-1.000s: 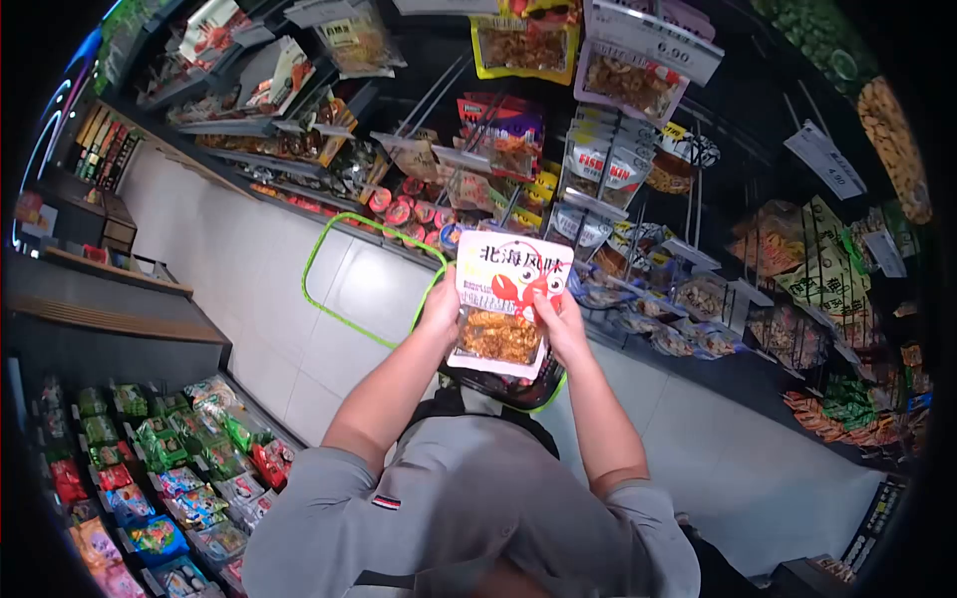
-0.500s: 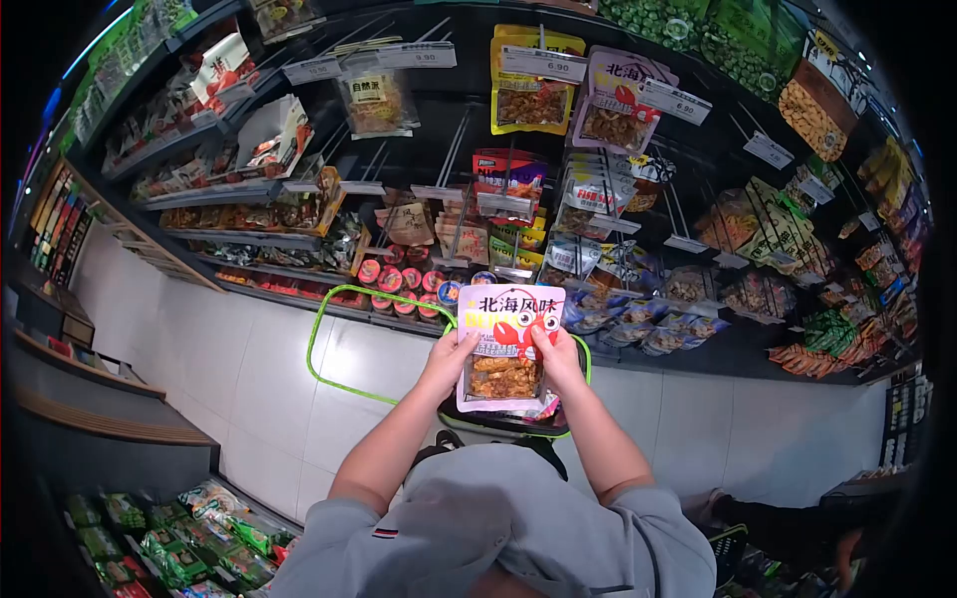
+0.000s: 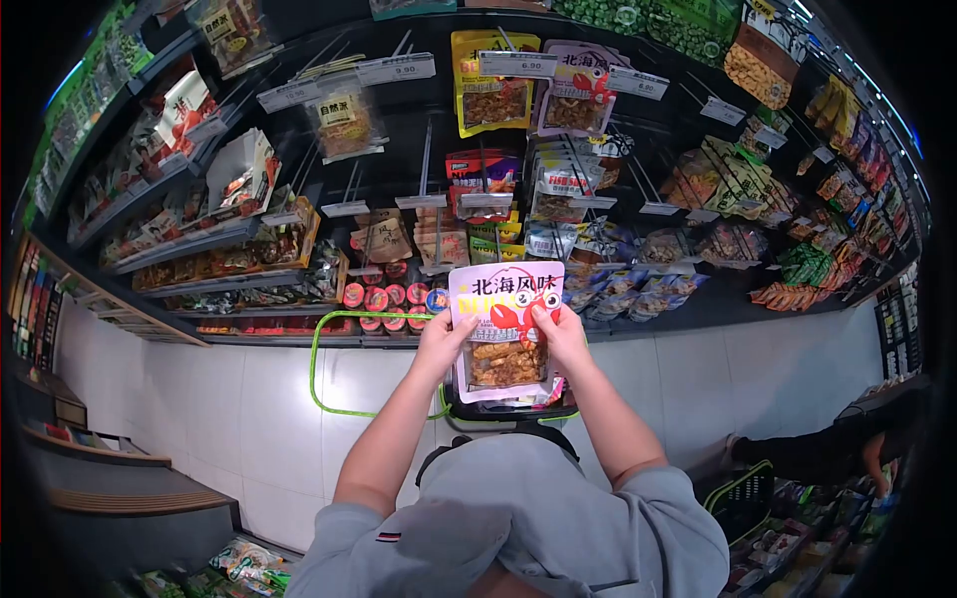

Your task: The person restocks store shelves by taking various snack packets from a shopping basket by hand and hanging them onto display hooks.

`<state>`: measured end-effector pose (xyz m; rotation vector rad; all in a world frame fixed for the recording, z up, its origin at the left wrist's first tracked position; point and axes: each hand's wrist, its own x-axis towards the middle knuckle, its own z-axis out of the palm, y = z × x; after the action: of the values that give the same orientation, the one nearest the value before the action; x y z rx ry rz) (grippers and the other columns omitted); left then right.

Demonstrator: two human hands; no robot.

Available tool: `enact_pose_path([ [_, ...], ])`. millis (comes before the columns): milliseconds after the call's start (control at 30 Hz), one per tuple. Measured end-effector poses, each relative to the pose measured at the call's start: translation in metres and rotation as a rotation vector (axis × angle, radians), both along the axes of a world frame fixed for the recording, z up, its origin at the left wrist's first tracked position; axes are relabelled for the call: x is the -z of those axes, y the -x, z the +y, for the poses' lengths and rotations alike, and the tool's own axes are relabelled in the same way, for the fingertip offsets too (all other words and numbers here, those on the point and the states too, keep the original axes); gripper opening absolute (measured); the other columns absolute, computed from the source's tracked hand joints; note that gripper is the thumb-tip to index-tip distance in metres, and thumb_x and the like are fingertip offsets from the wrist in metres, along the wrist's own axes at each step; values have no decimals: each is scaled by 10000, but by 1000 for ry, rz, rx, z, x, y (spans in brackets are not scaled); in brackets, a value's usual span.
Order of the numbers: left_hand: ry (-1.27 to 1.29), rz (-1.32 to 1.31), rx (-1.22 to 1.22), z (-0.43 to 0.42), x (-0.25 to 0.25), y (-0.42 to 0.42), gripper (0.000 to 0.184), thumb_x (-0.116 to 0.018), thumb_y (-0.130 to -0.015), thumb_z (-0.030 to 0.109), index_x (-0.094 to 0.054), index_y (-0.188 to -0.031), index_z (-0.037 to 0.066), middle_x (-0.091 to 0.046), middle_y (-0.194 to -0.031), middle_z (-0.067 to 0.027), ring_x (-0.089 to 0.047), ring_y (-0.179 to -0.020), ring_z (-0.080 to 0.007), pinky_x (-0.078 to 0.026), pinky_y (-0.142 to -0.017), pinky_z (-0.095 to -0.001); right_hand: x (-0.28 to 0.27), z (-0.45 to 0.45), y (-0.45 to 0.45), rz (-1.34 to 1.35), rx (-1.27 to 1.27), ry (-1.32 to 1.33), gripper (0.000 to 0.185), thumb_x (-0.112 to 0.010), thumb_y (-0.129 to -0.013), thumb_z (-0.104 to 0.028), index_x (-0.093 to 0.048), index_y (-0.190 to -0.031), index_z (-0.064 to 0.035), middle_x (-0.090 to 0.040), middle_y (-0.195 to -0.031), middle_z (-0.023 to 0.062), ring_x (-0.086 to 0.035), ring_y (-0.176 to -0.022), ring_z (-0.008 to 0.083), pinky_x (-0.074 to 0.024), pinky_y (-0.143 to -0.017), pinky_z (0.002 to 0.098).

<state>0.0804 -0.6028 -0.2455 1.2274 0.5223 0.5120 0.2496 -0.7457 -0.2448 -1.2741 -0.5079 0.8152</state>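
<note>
A pink snack pouch (image 3: 506, 364) with a red crab cartoon and a clear window onto brown pieces is held upright before my body. My left hand (image 3: 443, 344) grips its left edge, thumb on the front. On the right edge, my right hand (image 3: 562, 337) closes the same way, its thumb by the crab. The fingers behind the pouch are hidden. Below it is a dark shopping basket (image 3: 478, 411) with a bright green handle (image 3: 315, 364) tipped out to the left; packages inside are mostly covered by the pouch.
A dark shelf wall with hanging snacks stands ahead, including a yellow pouch (image 3: 492, 85) and a similar pink pouch (image 3: 578, 95). Red-lidded tubs (image 3: 375, 299) sit low. At right, another person's hand (image 3: 877, 468) is near a second basket (image 3: 740, 498) and a produce display.
The view has shifted, so the shelves appear moved leftward and more of the other person shows at right. The pouch stays in both hands, slightly higher and larger.
</note>
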Motion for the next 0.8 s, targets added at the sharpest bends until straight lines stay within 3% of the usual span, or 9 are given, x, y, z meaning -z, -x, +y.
enact_pose_path([
  [233, -221, -1, -25, 19, -63, -58, 306, -624, -882, 147, -571, -1140, -10, -646, -1012, -62, -595, -895, -104, -473, -801, -268, -37, 1, -53, -72, 9, -123, 244, -588, -923, -162, -588, -1096, 10, -657, -1009, 50, -599, -862, 88, -482, -768, 258],
  [267, -223, -88, -90, 17, -75, -73, 266, -646, -867, 137, -579, -1075, -15, -646, -939, -52, -595, -829, -85, -487, -744, -246, -43, 0, -64, -77, 2, -130, 244, -588, -923, -162, -588, -1096, 10, -657, -1009, 50, -599, -862, 88, -482, -768, 258],
  [367, -301, -146, -135, 27, -105, -107, 217, -683, -834, 109, -593, -999, -1, -648, -919, -51, -592, -812, -86, -490, -740, -247, -54, 0, -95, -161, -12, -119, 263, -606, -909, -162, -584, -1100, 17, -662, -999, 59, -609, -856, 96, -490, -765, 264],
  [633, -565, 46, -100, 29, -161, -179, 175, -715, -810, 121, -640, -910, -1, -652, -844, -43, -586, -764, -82, -486, -711, -250, -77, 12, -163, -287, 12, -183, 285, -634, -886, -176, -589, -1076, 32, -672, -990, 85, -624, -879, 118, -498, -797, 278],
  [733, -406, 38, -22, 33, -171, -202, 183, -715, -814, 117, -636, -935, 4, -648, -868, -40, -583, -796, -90, -466, -751, -249, -87, 13, -174, -227, 10, -261, 283, -626, -893, -171, -585, -1082, 35, -672, -997, 90, -624, -882, 121, -497, -798, 280],
  [800, -509, 127, 1, 33, -181, -215, 212, -709, -819, 135, -643, -965, -3, -657, -878, -46, -592, -801, -91, -468, -750, -246, -94, 13, -179, -242, 52, -222, 282, -628, -892, -170, -587, -1084, 33, -673, -998, 89, -625, -886, 124, -495, -802, 285],
])
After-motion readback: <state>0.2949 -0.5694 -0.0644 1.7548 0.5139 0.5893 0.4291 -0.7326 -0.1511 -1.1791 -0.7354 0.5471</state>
